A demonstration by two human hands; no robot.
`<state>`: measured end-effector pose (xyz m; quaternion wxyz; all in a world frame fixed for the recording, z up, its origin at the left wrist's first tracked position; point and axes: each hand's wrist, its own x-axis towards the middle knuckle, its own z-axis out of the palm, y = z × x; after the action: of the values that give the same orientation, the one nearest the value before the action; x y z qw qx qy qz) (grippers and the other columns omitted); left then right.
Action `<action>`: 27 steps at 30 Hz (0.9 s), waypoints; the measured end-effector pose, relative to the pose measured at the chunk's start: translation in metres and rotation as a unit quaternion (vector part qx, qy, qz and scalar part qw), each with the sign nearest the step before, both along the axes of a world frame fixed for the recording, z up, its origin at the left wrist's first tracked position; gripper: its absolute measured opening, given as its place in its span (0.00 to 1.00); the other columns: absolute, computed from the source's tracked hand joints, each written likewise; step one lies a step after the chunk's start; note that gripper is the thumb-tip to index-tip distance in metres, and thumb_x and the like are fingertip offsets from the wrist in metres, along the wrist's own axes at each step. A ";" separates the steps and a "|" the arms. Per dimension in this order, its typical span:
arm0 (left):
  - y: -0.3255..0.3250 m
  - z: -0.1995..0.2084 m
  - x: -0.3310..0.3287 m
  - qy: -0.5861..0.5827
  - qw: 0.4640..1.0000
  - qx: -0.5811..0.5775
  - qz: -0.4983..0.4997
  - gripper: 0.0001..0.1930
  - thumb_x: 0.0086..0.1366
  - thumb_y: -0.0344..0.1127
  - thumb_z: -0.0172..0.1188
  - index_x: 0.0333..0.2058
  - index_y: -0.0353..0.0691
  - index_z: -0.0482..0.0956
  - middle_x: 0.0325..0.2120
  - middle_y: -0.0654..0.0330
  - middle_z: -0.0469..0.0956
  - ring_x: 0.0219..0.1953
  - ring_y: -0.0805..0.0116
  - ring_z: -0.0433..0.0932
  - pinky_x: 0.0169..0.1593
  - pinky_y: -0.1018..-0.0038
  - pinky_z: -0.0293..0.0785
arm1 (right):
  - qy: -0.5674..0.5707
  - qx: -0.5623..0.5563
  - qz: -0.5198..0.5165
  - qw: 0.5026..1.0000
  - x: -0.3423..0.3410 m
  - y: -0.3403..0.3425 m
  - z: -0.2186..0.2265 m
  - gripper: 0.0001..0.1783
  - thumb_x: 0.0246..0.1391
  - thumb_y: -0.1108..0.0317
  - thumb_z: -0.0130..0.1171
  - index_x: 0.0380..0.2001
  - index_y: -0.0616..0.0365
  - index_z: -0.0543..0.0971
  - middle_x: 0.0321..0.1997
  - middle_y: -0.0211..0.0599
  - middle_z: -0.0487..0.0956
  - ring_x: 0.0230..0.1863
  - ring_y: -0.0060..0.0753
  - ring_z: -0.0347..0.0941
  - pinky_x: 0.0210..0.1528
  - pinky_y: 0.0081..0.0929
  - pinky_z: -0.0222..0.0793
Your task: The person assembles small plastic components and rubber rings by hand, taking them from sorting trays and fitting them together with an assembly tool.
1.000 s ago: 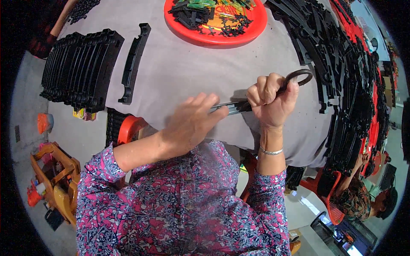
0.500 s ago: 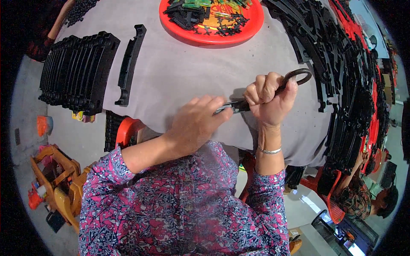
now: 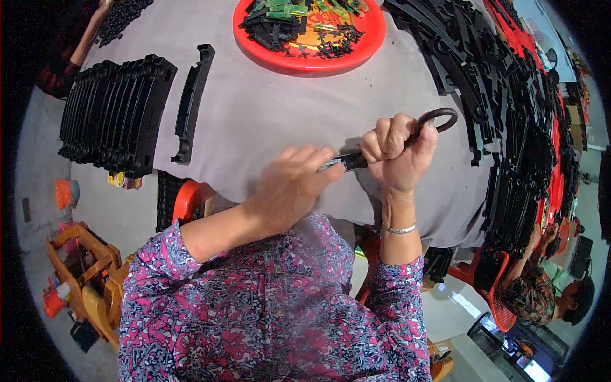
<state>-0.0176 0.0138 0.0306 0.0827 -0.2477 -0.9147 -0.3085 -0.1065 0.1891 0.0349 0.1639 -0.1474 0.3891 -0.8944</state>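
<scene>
A pair of scissors [image 3: 354, 161] with a dark ring handle is gripped in my right hand [image 3: 401, 153], its fingers wrapped round the handle and one loop sticking out beyond the thumb. The blades point left toward my left hand [image 3: 289, 181]. That hand is closed, thumb and fingers pinched at the blade tips. Whatever small thing it pinches is hidden by the fingers. Both hands are above the near edge of the grey-covered table [image 3: 273, 108]. Left of them, a single black slotted strip [image 3: 189, 105] lies beside a row of similar black strips [image 3: 121, 114] set side by side.
A round red tray [image 3: 305, 66] at the far side holds green and black small pieces. Long black parts [image 3: 484, 70] are heaped along the right. A red chair [image 3: 191, 198] stands at the near left. Other people's arms show at far left and lower right.
The view has shifted slightly. Both hands keep nearly the same place, with the scissors still in the right one and the left at the blade tips.
</scene>
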 end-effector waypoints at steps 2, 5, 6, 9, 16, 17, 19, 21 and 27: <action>0.000 0.003 -0.001 -0.007 1.000 -0.004 -0.002 0.18 0.56 0.26 0.54 0.47 0.43 0.75 0.44 0.52 0.76 0.46 0.53 0.76 0.44 0.61 0.71 | -0.004 0.005 -0.001 1.000 0.000 -0.001 0.001 0.35 0.62 0.36 0.40 0.12 0.52 0.57 0.11 0.23 0.51 0.12 0.19 0.38 0.15 0.23 0.34; 0.001 0.004 -0.001 -0.011 1.000 -0.009 -0.001 0.16 0.56 0.26 0.55 0.45 0.42 0.76 0.43 0.53 0.76 0.45 0.54 0.76 0.44 0.61 0.71 | 0.003 0.001 0.006 1.000 -0.001 0.000 -0.003 0.35 0.62 0.36 0.40 0.12 0.52 0.57 0.10 0.23 0.51 0.12 0.19 0.38 0.14 0.23 0.34; 0.001 0.003 -0.001 -0.008 1.000 -0.010 0.001 0.16 0.55 0.26 0.55 0.44 0.41 0.77 0.43 0.53 0.75 0.45 0.54 0.75 0.44 0.61 0.71 | 0.003 0.001 0.006 1.000 -0.001 0.000 -0.002 0.35 0.62 0.36 0.40 0.12 0.52 0.57 0.10 0.23 0.51 0.12 0.19 0.38 0.14 0.23 0.34; 0.002 0.007 -0.001 -0.024 1.000 -0.019 -0.002 0.15 0.55 0.26 0.55 0.43 0.41 0.77 0.42 0.54 0.75 0.43 0.55 0.75 0.44 0.61 0.71 | -0.005 0.000 0.008 1.000 0.000 -0.001 -0.002 0.35 0.62 0.36 0.40 0.12 0.52 0.57 0.10 0.23 0.52 0.12 0.19 0.38 0.14 0.23 0.34; 0.002 0.000 -0.003 -0.005 1.000 -0.007 -0.011 0.16 0.54 0.26 0.56 0.43 0.41 0.77 0.40 0.55 0.74 0.43 0.55 0.74 0.43 0.61 0.71 | -0.015 -0.050 0.030 0.998 -0.003 -0.001 -0.008 0.34 0.63 0.39 0.42 0.11 0.51 0.57 0.10 0.23 0.52 0.11 0.19 0.38 0.14 0.23 0.36; 0.001 -0.001 -0.003 -0.006 1.000 -0.011 -0.011 0.16 0.54 0.26 0.56 0.44 0.41 0.77 0.40 0.55 0.74 0.42 0.54 0.74 0.44 0.61 0.71 | -0.019 -0.078 0.050 0.996 -0.004 -0.001 -0.009 0.33 0.64 0.41 0.42 0.11 0.51 0.58 0.10 0.23 0.53 0.12 0.18 0.40 0.15 0.23 0.39; 0.000 -0.001 -0.003 -0.008 1.000 -0.013 -0.014 0.17 0.54 0.26 0.56 0.44 0.41 0.76 0.40 0.55 0.74 0.42 0.54 0.74 0.44 0.61 0.71 | -0.021 -0.050 0.030 0.998 -0.004 -0.003 -0.008 0.34 0.62 0.39 0.42 0.11 0.51 0.57 0.09 0.23 0.52 0.11 0.18 0.38 0.14 0.23 0.36; 0.000 -0.003 -0.003 -0.010 1.000 -0.007 -0.015 0.18 0.54 0.26 0.55 0.45 0.42 0.76 0.40 0.55 0.74 0.42 0.53 0.74 0.44 0.61 0.72 | -0.022 -0.019 0.007 1.000 -0.003 -0.005 -0.006 0.35 0.60 0.36 0.43 0.11 0.52 0.56 0.09 0.23 0.51 0.11 0.19 0.36 0.13 0.23 0.34; 0.000 -0.005 -0.003 0.002 1.000 -0.015 -0.015 0.15 0.56 0.29 0.52 0.44 0.40 0.75 0.40 0.55 0.73 0.42 0.55 0.73 0.45 0.63 0.71 | -0.044 -0.033 0.027 0.998 -0.004 -0.008 -0.006 0.35 0.60 0.36 0.44 0.11 0.51 0.57 0.09 0.22 0.51 0.10 0.18 0.36 0.13 0.23 0.34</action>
<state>-0.0204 0.0139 0.0261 0.0765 -0.2633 -0.9152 -0.2953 -0.1105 0.1810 0.0287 0.1997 -0.1235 0.3478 -0.9077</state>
